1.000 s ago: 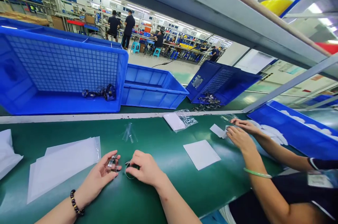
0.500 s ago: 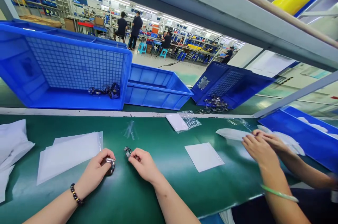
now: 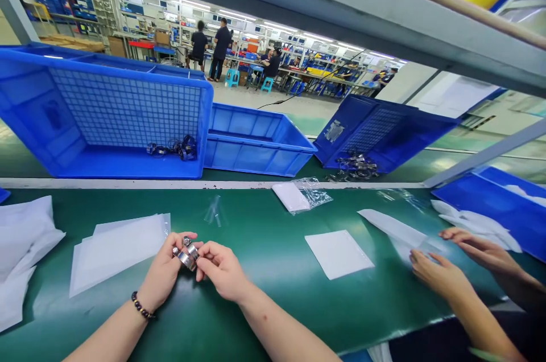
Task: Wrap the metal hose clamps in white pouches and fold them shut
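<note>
Two shiny metal hose clamps (image 3: 185, 258) are brought together over the green work surface (image 3: 273, 305). My left hand (image 3: 161, 271) is closed around one of them, its fingers partly behind the metal. With thumb and fingertips, my right hand (image 3: 224, 272) pinches the other from the right side, touching the first. To the left lie several flat white translucent bags (image 3: 115, 254), just beyond my left hand. Small clear plastic strips (image 3: 214, 211) rest a little farther back.
Blue crates stand along the back: a large one (image 3: 128, 163) with some clamps, a second (image 3: 260, 157), and a tilted one (image 3: 384, 128) with more clamps (image 3: 357, 165). A co-worker's hands (image 3: 441, 276) handle a white bag at right. A white sheet (image 3: 339, 254) lies between us.
My right hand has moved left with its clamp, up against the clamp in my left hand. My left hand has turned and risen slightly. The co-worker's hands have moved apart.
</note>
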Available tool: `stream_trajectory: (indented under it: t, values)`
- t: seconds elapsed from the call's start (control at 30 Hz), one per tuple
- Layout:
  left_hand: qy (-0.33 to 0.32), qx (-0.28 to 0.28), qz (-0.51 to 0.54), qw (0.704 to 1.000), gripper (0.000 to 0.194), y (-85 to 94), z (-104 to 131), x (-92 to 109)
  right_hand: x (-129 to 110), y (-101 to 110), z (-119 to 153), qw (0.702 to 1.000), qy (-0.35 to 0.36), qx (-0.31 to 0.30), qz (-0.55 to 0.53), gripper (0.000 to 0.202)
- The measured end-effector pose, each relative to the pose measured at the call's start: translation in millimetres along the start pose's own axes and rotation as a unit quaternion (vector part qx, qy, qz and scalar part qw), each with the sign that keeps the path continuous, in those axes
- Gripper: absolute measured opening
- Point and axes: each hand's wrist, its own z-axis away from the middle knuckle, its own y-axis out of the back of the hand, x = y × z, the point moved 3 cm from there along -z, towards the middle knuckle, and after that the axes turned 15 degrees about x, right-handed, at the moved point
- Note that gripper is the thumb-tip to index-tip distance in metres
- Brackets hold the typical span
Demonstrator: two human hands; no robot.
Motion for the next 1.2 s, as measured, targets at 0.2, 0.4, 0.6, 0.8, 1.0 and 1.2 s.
stream_trajectory:
  t: [0.2,0.4,0.6,0.8,1.0,1.2]
  values:
    - [-0.044,-0.015,-0.076,0.996,0.025,3.8,1.0,-7.2,24.0,-4.2,5.9,0.996,-0.066,-0.040,-0.034,0.037]
    - [-0.104,-0.080,-0.207,0.970,0.038,5.6,-2.4,-14.3,28.4,3.3,7.1,0.990,-0.118,-0.047,-0.069,0.040]
    - [-0.176,-0.072,-0.254,0.948,0.039,10.2,-3.0,-21.7,29.9,4.5,9.9,0.981,-0.163,-0.059,-0.090,0.042]
    - [-0.208,-0.067,-0.269,0.938,0.039,8.4,1.1,-15.4,26.6,2.3,11.2,0.986,-0.143,-0.047,-0.068,0.042]
    - [-0.199,-0.078,-0.277,0.937,0.029,6.2,2.7,-14.0,26.9,2.3,11.6,0.991,-0.116,-0.056,-0.037,0.040]
    - [-0.225,-0.081,-0.265,0.934,0.023,5.4,4.3,-11.0,28.5,2.8,10.7,0.990,-0.125,-0.053,-0.026,0.042]
